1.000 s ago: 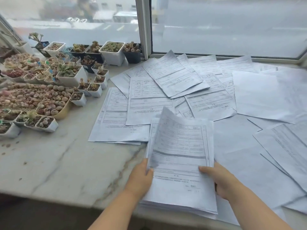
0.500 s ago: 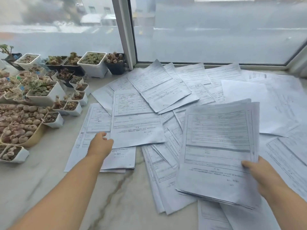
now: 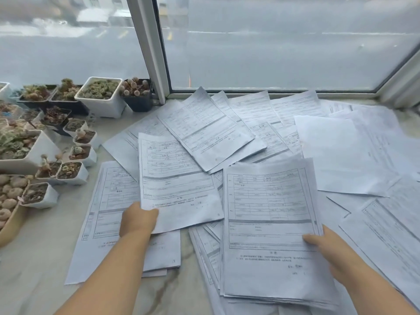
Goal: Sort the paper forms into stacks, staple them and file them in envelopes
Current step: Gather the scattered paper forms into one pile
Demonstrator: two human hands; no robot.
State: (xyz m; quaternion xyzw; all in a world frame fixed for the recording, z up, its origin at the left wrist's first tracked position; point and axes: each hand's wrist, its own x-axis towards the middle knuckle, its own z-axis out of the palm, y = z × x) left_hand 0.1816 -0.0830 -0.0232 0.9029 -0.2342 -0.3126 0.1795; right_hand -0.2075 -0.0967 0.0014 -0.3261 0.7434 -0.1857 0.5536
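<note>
On the marble counter [image 3: 34,258] by the window, left hand [image 3: 138,220] at 7 o'clock pinching a single form [image 3: 177,185] by its lower corner, right hand [image 3: 327,251] at 5 o'clock gripping a stack of forms [image 3: 270,223], loose forms [image 3: 341,151] scattered behind, succulent pots [image 3: 68,137] at 10 o'clock.

Your plant pots [image 3: 45,142] sit left of the scattered forms [image 3: 204,133] on the sill [image 3: 34,258]; the window [image 3: 284,42] stands behind; the stack [image 3: 272,223] lies nearest, right.

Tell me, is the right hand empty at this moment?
No, the right hand grips a stack of forms at its right edge, thumb on top.
</note>
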